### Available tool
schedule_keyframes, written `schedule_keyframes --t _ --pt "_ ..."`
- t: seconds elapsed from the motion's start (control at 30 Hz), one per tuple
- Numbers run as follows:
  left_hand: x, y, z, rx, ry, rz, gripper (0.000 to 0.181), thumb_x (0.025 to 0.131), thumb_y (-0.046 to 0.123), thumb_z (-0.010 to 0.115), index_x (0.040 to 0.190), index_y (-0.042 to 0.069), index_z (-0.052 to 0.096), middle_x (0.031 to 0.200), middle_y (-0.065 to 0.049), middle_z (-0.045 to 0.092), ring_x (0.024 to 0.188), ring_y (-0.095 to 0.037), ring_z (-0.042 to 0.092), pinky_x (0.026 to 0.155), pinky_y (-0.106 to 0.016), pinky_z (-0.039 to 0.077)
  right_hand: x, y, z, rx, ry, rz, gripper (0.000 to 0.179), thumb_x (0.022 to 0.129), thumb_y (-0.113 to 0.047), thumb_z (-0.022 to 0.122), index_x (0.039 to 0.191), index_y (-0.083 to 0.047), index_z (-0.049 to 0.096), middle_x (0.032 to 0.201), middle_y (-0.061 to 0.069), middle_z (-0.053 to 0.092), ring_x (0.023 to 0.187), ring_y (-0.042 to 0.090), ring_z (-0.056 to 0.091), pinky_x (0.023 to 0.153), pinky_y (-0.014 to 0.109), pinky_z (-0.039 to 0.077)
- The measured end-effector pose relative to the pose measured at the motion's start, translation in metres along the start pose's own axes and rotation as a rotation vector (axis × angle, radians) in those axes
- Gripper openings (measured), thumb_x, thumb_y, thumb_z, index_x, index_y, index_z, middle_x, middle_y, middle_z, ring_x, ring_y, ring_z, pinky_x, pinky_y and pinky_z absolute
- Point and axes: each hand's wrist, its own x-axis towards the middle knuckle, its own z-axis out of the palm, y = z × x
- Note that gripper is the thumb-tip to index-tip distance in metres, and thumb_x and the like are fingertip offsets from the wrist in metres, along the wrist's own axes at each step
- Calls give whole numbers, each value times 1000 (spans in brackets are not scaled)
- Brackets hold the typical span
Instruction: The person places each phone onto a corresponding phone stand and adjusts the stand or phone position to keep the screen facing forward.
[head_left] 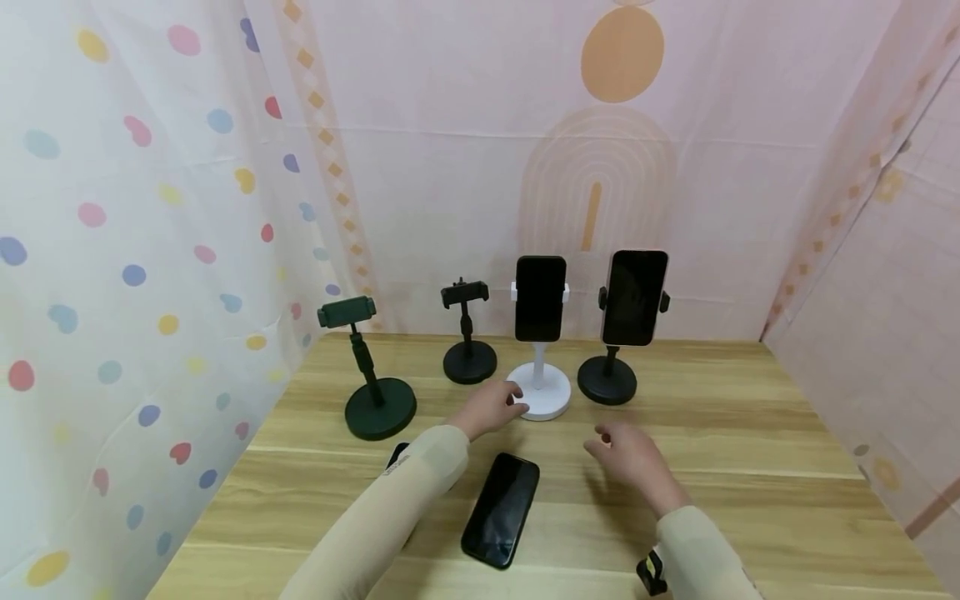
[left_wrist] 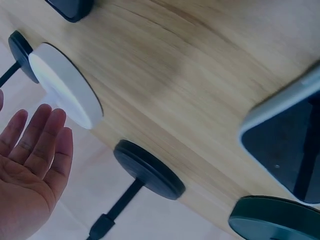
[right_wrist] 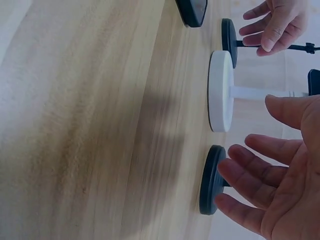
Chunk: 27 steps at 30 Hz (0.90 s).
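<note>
My left hand [head_left: 491, 407] hangs in the air, fingers relaxed and loosely bent, holding nothing. Just beyond its fingertips stands the white phone stand [head_left: 546, 393], gripping a black-screened phone [head_left: 540, 298] upright in its white clamp. From the head view alone I cannot tell whether my fingers touch the base, but the right wrist view shows them apart from it.

My right hand [head_left: 630, 457] hovers too, palm turned inward, thumb apart from its loosely curved fingers, nothing in its grasp. Beyond it is a round-based black phone stand [head_left: 607, 382] bearing a larger phone [head_left: 636, 298], slightly tilted.

Beyond my left hand, a little to its left, is a smaller black stand [head_left: 469, 362]; farther left of that hand is a dark green stand [head_left: 380, 410]. Nearer to me than both hands, and between them, a black smartphone [head_left: 501, 511] lies screen up on the wooden table [head_left: 750, 467]. A pale-edged phone [left_wrist: 280, 145] lies behind my left hand, mostly hidden by my sleeve [head_left: 390, 508] in the head view.
</note>
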Motion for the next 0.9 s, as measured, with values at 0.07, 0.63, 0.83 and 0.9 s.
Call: schedule_keyframes --t 0.07,0.63,0.83,0.9 --pt "-1 -3 0 -9 6 -25 30 98 24 65 115 1 69 97 -11 69 90 -24 64 81 -39 52 -3 -1 0 -13 -5 -9 42 97 -23 64 125 8 62 118 24 65 110 41 61 92 54 48" --pt "-11 -34 -33 50 169 -191 38 98 29 65 126 4 65 118 -14 67 107 -29 64 90 -45 51 -11 -9 8 -182 11 -72 36 93 -21 67 116 8 66 112 26 65 106 44 62 90 55 48" --pt "-14 -39 -50 25 213 -244 47 98 32 64 132 -1 60 130 -20 61 118 -35 59 97 -47 48 -15 -13 6 -296 -14 -87 31 91 -20 70 107 5 67 100 21 64 91 37 64 79 50 53" --pt "-14 -42 -54 24 230 -268 51 98 34 64 134 -2 58 133 -21 59 120 -36 58 97 -48 48 -16 -15 5 -315 -24 -94 29 90 -21 72 103 4 66 97 19 63 87 35 64 75 50 53"
